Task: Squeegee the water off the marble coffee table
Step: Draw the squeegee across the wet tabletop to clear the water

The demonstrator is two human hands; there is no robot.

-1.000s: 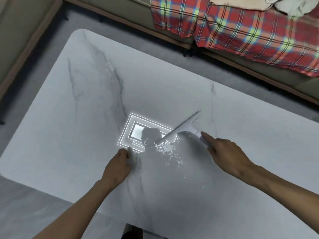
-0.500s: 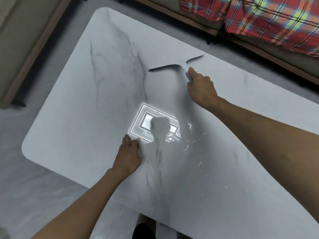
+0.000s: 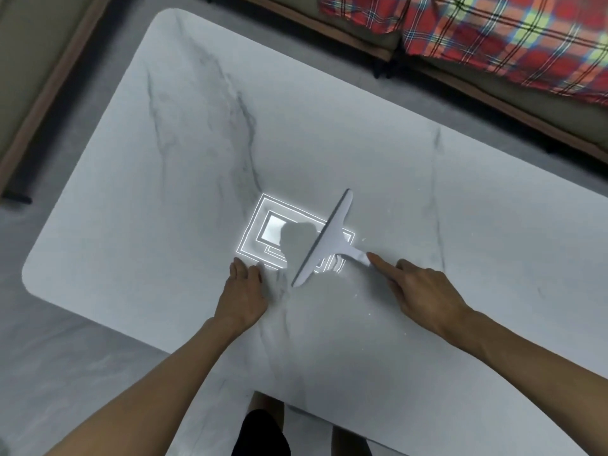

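The white marble coffee table (image 3: 362, 133) with grey veins fills the view. A white squeegee (image 3: 325, 240) lies diagonally near the table's middle, its blade on the surface over a bright reflection of a ceiling light. My right hand (image 3: 424, 294) grips its handle, index finger stretched along it. My left hand (image 3: 243, 294) rests flat on the marble just left of the blade's near end. A few small water droplets glint on the marble to the right of the blade.
A sofa with a red plaid blanket (image 3: 493, 37) runs along the table's far side. Another beige sofa edge (image 3: 39, 77) stands at the left. Grey tiled floor (image 3: 65, 373) lies in front, where my legs show below the table's near edge.
My right hand has pulled the squeegee back from the far part of the table to the middle, near me. My left hand has stayed planted on the marble.
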